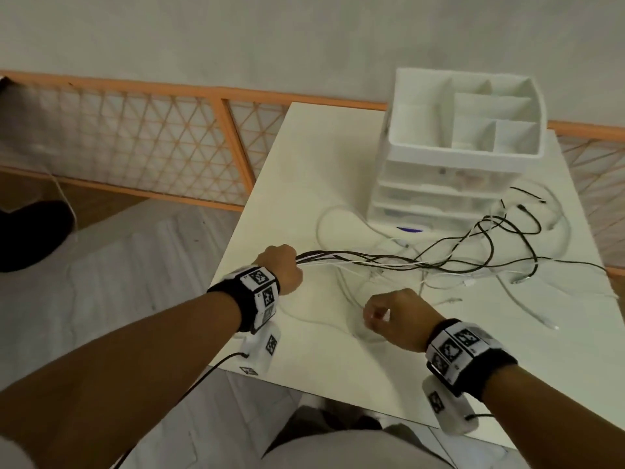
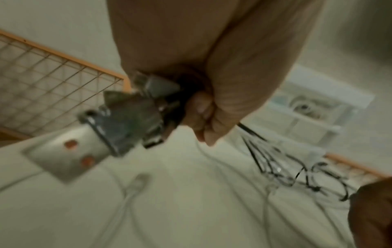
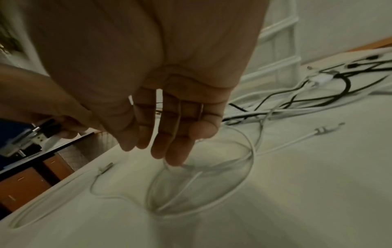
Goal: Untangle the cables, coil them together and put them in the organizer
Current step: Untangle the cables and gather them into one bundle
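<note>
My left hand is a fist gripping a bundle of black and white cables near the table's left edge. In the left wrist view several plug ends stick out of that fist. The black cables trail right into a tangle in front of the white drawer organizer. My right hand hovers near the front of the table, fingers relaxed and pointing down at a white cable loop, holding nothing that I can see.
The white table ends close to my left hand. An orange mesh fence runs behind it. More white cables sprawl over the right side. A purple item lies at the organizer's foot.
</note>
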### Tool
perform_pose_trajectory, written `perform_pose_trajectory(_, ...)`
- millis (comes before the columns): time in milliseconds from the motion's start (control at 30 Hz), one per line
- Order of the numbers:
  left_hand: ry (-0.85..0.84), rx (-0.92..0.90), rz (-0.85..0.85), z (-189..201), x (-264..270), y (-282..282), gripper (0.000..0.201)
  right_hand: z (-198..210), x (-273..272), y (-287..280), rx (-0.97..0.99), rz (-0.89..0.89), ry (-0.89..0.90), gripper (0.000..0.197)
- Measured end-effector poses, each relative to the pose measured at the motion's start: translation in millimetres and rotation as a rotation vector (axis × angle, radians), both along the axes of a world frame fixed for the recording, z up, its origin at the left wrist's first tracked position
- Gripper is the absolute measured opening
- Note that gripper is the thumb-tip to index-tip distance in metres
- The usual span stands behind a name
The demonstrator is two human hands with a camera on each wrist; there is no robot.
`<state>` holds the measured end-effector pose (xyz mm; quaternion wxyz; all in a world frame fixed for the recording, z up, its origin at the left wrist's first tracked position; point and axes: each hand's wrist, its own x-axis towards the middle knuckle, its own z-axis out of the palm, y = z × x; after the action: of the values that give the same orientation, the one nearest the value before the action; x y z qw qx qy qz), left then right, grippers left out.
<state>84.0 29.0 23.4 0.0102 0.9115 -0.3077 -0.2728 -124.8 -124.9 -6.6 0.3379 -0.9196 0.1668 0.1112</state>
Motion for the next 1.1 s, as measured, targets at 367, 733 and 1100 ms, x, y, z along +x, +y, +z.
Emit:
perform_pose_trajectory(367, -0.072, 0.215, 0.151, -69.9, -11.3, 24.2, 0.036, -8.3, -6.4, -4.1, -0.019, -0.145, 0.065, 0.010)
perform_pose_trajectory(733, 0.612, -0.355, 0.495, 23.9, -19.3, -28.4, 0.016, 33.9, 2.8, -1.1, 0.166, -0.261, -0.134, 0.024)
perform_pose_trajectory(1100, 0.866, -0.812, 0.427, 86.1, -58.9, -83.8, 0.005, 85.2, 5.5, -16.0, 0.571, -0.376, -0.389, 0.011)
